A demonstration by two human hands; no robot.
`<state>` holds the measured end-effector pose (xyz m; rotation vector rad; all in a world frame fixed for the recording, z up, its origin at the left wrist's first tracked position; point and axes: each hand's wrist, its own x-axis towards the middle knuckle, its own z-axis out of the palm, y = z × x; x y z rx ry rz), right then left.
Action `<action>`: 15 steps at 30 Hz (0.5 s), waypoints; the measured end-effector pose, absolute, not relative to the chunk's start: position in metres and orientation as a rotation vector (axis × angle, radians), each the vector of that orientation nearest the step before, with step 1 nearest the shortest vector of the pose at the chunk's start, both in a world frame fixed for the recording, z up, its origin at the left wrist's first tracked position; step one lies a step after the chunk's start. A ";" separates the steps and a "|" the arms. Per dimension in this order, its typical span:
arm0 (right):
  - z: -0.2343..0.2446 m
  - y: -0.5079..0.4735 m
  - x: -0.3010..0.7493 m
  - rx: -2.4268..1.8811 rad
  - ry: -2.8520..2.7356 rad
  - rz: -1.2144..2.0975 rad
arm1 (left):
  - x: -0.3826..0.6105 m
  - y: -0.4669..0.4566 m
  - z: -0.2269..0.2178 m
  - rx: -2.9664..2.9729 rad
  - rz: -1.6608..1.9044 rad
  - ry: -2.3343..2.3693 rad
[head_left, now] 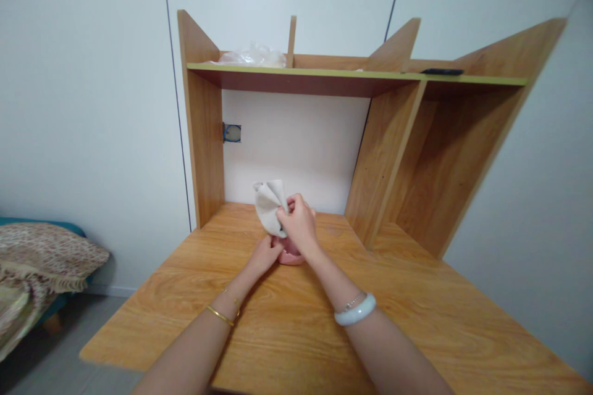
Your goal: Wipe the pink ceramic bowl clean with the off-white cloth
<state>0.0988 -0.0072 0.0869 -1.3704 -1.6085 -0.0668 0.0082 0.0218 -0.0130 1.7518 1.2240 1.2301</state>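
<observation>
A small pink bowl-like object sits on the wooden desk, mostly hidden by my hands. My left hand is closed against its left side, holding it steady. My right hand is just above it, fingers pinched on a beige cloth that sticks up and to the left of the hand. The cloth's lower end reaches down to the pink object. I wear a gold bangle on the left wrist and a pale bangle on the right.
A wooden hutch with upright dividers stands at the desk's back. Crumpled clear plastic and a flat dark object lie on its top shelf. A patterned blanket lies on a bed at left.
</observation>
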 end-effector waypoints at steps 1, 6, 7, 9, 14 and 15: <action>0.088 -0.003 0.112 -1.353 -1.542 -0.007 | 0.006 0.020 -0.015 1.766 1.239 1.168; 0.081 0.006 0.180 -1.402 -1.285 0.031 | 0.002 0.024 -0.023 1.740 1.293 1.007; 0.077 0.005 0.191 -1.451 -1.261 -0.013 | 0.002 0.026 -0.025 1.732 1.292 1.006; 0.067 0.002 0.208 -1.577 -1.264 -0.097 | 0.001 0.029 -0.027 1.725 1.286 0.990; 0.044 -0.010 0.220 -1.915 -1.521 -0.264 | 0.001 0.031 -0.028 1.721 1.292 0.948; 0.041 -0.012 0.219 -1.967 -1.572 -0.281 | 0.001 0.031 -0.028 1.714 1.294 0.945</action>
